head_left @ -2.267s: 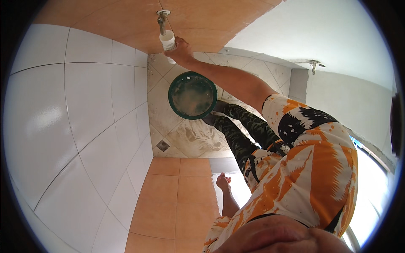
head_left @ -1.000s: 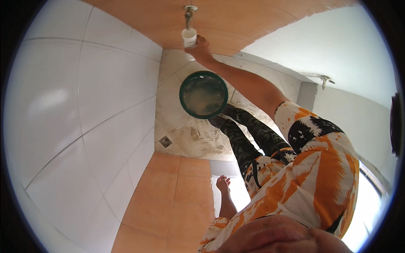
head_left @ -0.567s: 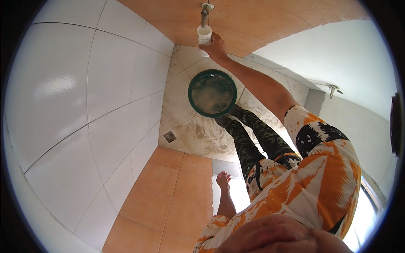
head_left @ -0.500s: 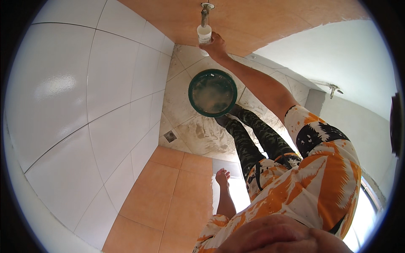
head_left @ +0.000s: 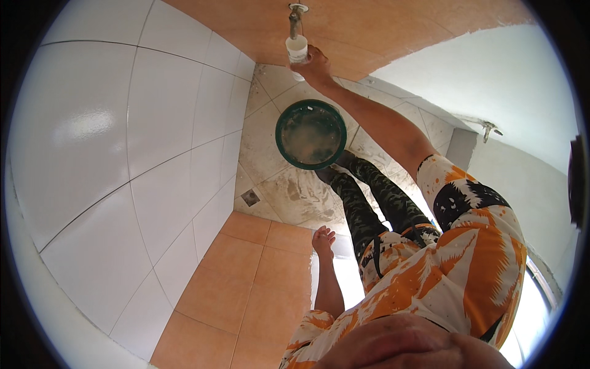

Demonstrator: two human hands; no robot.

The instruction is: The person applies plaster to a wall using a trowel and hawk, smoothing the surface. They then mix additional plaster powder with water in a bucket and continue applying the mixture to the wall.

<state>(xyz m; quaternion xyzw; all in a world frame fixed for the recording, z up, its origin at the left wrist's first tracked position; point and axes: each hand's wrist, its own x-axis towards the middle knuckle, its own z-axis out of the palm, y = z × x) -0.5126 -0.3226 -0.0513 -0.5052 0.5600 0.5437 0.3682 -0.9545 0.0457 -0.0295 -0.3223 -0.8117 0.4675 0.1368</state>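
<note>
1. At the top of the frame, the right hand (head_left: 316, 64) has its fingers (head_left: 299, 68) wrapped around a white cylindrical container (head_left: 298, 56). For a good hold, I'd keep that wrap firm but not squeezing, low on the wall and clear of the mouth, in case the wall gives.
2. Just above those fingers, the container's open mouth sits close under the spout of a metal tap (head_left: 294, 26); whether they touch, or any water runs, cannot be told. Best to keep the mouth squarely below the spout and level, with a steady wrist, since weight could build at the end of a long reach.
3. At the lower centre of the frame, the left hand (head_left: 322, 240) is half-curled, its fingers a little apart, with nothing seen in them. It is free to steady the container's base should the right arm tire.
4. Near the centre of the frame, a dark green basin (head_left: 280, 136) of cloudy water stands on the tiled floor (head_left: 261, 161), close to the feet. Any drips would probably be caught best above it, and the wet-looking tiles around it call for a planted stance.
</note>
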